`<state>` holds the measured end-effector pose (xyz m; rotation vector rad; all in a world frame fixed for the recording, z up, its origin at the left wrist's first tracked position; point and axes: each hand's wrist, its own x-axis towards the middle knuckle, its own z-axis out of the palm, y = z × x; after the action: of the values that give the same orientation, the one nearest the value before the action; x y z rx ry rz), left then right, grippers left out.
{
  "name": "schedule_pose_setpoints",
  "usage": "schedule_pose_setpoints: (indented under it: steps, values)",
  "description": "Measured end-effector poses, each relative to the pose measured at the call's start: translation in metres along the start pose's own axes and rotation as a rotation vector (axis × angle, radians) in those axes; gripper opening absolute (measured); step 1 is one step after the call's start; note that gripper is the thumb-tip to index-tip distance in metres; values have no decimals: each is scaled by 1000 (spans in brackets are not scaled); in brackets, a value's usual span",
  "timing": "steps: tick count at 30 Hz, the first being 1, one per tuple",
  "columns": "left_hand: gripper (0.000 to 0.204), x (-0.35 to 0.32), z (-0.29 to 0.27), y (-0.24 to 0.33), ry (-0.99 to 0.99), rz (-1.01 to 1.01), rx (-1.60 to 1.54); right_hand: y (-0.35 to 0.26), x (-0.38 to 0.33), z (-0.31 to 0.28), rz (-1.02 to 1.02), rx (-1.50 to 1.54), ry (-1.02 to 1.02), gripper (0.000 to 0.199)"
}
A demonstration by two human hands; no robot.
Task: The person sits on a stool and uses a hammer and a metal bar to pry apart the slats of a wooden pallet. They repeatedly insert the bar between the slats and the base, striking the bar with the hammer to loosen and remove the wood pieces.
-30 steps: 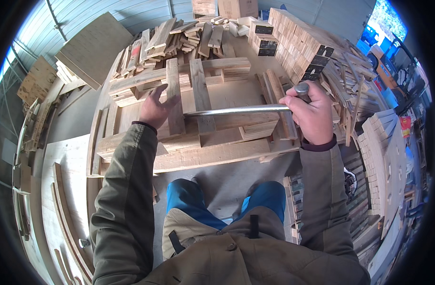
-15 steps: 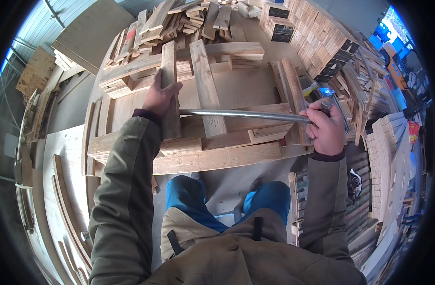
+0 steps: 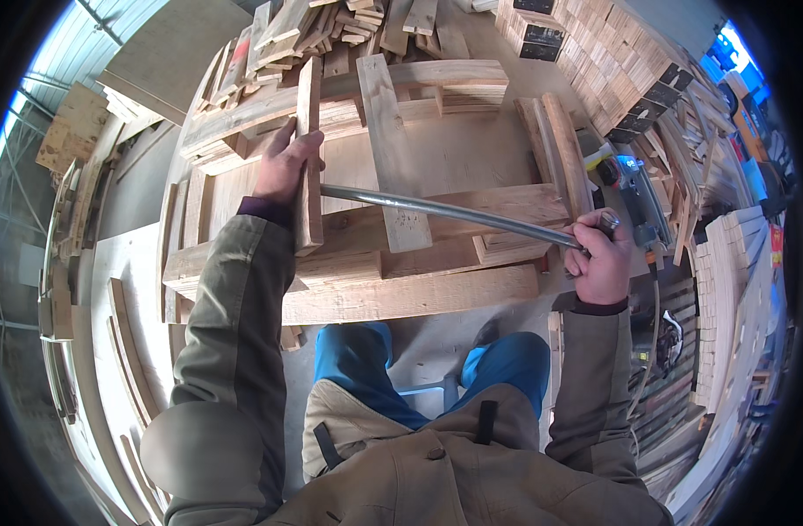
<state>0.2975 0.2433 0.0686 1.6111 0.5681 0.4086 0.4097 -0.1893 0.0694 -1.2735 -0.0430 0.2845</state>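
My left hand [image 3: 281,168] is closed around a short wooden board [image 3: 308,215], which stands tipped on its narrow edge across a wooden frame [image 3: 471,200]. In my right hand [image 3: 601,263] is one end of a long round metal bar [image 3: 471,211]. The bar slants left over the frame, and its far tip meets the tipped board just below my left fingers. A second crosspiece board [image 3: 385,131] lies flat across the frame, under the bar. Whether the bar's tip is wedged beneath the tipped board cannot be made out.
Loose wood offcuts [image 3: 331,31] are heaped at the far side. Stacked blocks [image 3: 594,61] stand at the far right. A thick front beam [image 3: 419,294] runs along the near edge. A power tool [image 3: 629,180] with a hose lies right of my right hand.
The board in my left hand has turned from flatter to up on its edge. My right hand has come lower, so the bar slopes down more to the right.
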Motion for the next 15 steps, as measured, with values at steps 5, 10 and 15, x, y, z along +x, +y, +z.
schedule_pose_setpoints:
  steps: [5,10,15]
  values:
    - [87,-1,-1,-4,16,21,17,-3,-5,-5,-43,16,-34,14]
    - [90,3,-1,-17,134,154,-90,6,-19,-13,-9,77,7,13]
    - [77,8,-3,-20,213,130,-96,14,-33,-23,-4,112,59,11]
